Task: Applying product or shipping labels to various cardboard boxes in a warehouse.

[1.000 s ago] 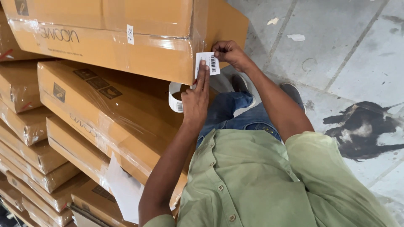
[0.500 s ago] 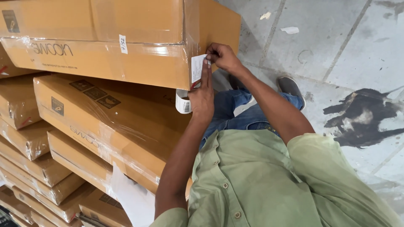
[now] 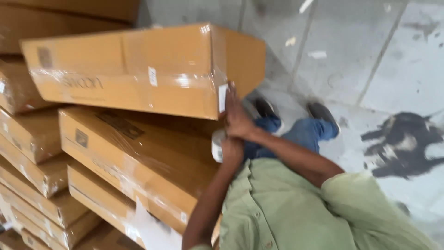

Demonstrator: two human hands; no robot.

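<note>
Change: a second ago the white label (image 3: 223, 98) was held by its edges at the corner of the top carton (image 3: 138, 69); now it lies flat on the carton's end face, under the right hand (image 3: 237, 118).
Meaning: judged stuck on, being pressed down.
Right hand: flat, palm and fingers against the carton corner at 12 o'clock from the body, grasping nothing.
Left hand: (image 3: 231, 149) at 6 o'clock of the right, mostly hidden by it; grip cannot be told. A white tape-like roll (image 3: 216, 146) sits at its wrist.
Cartons: long, flat, brown corrugated board, glossy clear wrap, stacked askew at 9 o'clock.
Floor: (image 3: 370, 60) grey tile, dark stain (image 3: 402, 143) at 3 o'clock.
Clothing: green shirt (image 3: 296, 213), soft cloth; blue jeans.
</note>
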